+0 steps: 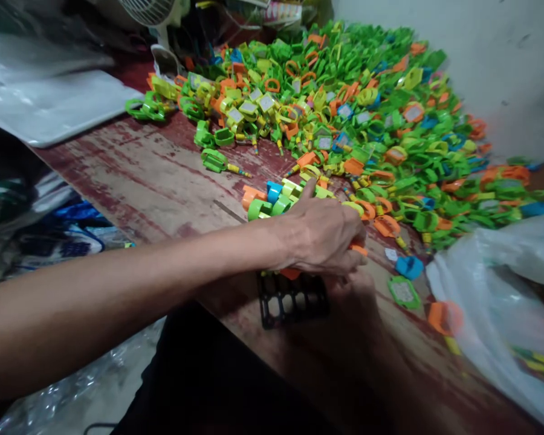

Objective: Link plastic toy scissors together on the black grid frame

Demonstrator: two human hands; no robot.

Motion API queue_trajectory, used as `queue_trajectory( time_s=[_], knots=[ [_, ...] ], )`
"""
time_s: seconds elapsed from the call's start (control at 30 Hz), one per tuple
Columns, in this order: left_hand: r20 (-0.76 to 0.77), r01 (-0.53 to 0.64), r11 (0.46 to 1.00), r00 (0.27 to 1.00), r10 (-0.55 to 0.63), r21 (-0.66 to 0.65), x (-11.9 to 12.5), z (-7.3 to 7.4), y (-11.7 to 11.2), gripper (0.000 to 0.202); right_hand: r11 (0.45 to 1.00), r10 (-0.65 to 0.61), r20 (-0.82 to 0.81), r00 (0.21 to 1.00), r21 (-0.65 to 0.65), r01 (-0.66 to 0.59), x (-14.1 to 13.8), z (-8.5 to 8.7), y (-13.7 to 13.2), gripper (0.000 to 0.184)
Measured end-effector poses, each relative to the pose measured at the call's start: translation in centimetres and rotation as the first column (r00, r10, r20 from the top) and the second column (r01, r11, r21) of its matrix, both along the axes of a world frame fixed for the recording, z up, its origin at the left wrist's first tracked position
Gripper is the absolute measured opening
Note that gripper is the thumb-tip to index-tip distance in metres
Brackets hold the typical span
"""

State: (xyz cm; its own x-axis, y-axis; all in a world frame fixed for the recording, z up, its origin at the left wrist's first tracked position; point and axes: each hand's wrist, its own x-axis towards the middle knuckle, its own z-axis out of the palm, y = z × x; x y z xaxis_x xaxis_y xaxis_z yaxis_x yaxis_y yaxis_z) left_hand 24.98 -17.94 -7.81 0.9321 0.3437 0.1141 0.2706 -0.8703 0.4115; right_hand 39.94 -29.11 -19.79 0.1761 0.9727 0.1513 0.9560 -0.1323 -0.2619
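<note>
My left arm reaches in from the left across the worn red-brown table. My left hand is closed, its fingers curled round an orange plastic piece, with the thumb raised toward a small cluster of green, blue and orange pieces. My right hand lies in shadow just below it, its fingers hidden by the left hand. A black plastic grid frame lies flat at the table's near edge, right beside the right hand. Another orange bit shows above the frame.
A big heap of green, yellow, orange and blue plastic pieces covers the far and right table, against a white wall. A clear plastic bag sits at right. A white sheet lies at left, and a fan stands behind.
</note>
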Motion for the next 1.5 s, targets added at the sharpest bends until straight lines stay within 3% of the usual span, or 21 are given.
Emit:
queue_trajectory(
  time_s=[0.2,0.33,0.5,0.67,0.77,1.0,1.07,1.17,1.23,1.3,1.4,1.5],
  knots=[
    [-0.02,-0.006,0.998,1.0,0.007,0.066,0.1,0.0,-0.2,0.022,0.998,0.051,-0.104,0.993,0.049,-0.046,0.3,0.6,0.0,0.034],
    [0.022,0.014,0.998,1.0,-0.016,0.069,0.0,-0.3,0.0,0.021,0.99,0.026,-0.125,0.992,0.139,-0.008,0.4,-0.4,-0.2,0.032],
    [0.002,0.033,0.999,0.999,-0.033,0.02,-0.2,0.0,0.3,0.024,0.974,0.103,-0.32,0.942,0.224,-0.03,0.4,-1.6,0.1,0.029],
    [-0.05,0.016,1.0,0.999,-0.016,-0.007,-0.4,0.9,0.0,0.021,0.985,0.125,-0.445,0.887,0.162,-0.058,0.1,0.0,0.3,0.029],
    [-0.06,0.027,1.0,0.998,-0.026,0.014,-0.5,1.0,-0.1,0.02,0.987,0.112,-0.434,0.894,0.149,-0.052,-0.1,0.3,0.2,0.029],
    [0.013,0.091,0.994,0.996,-0.092,0.065,-0.6,0.1,0.1,0.024,0.909,0.233,-0.335,0.913,0.409,-0.082,-0.8,-1.4,0.4,0.021],
    [0.041,0.062,0.998,0.997,-0.063,0.031,-0.6,0.2,0.0,0.029,0.92,0.199,-0.316,0.928,0.387,-0.065,-1.2,-1.4,0.4,0.02],
    [0.111,-0.001,0.986,0.994,0.02,-0.164,-0.9,1.1,0.2,0.04,0.939,0.145,-0.321,0.936,0.342,-0.028,-1.6,-1.3,0.3,0.023],
    [0.202,-0.03,0.958,0.975,0.09,-0.285,-1.5,1.9,0.4,0.04,0.938,0.15,-0.319,0.936,0.345,-0.032,-1.6,-1.1,0.1,0.025],
    [0.311,-0.071,0.946,0.934,0.175,-0.317,-2.7,2.7,0.4,0.039,0.931,0.179,-0.297,0.938,0.36,-0.064,-1.3,-0.6,-0.6,0.025],
    [0.397,-0.179,0.944,0.874,0.281,-0.275,-5.3,2.7,0.0,0.037,0.888,0.18,-0.228,0.957,0.456,-0.058,-0.8,1.0,-2.4,0.019],
    [0.387,-0.244,0.958,0.877,0.285,-0.151,-7.6,1.3,-0.8,0.047,0.755,0.105,-0.104,0.989,0.656,-0.011,-1.0,2.9,-3.6,0.02]
  ],
)
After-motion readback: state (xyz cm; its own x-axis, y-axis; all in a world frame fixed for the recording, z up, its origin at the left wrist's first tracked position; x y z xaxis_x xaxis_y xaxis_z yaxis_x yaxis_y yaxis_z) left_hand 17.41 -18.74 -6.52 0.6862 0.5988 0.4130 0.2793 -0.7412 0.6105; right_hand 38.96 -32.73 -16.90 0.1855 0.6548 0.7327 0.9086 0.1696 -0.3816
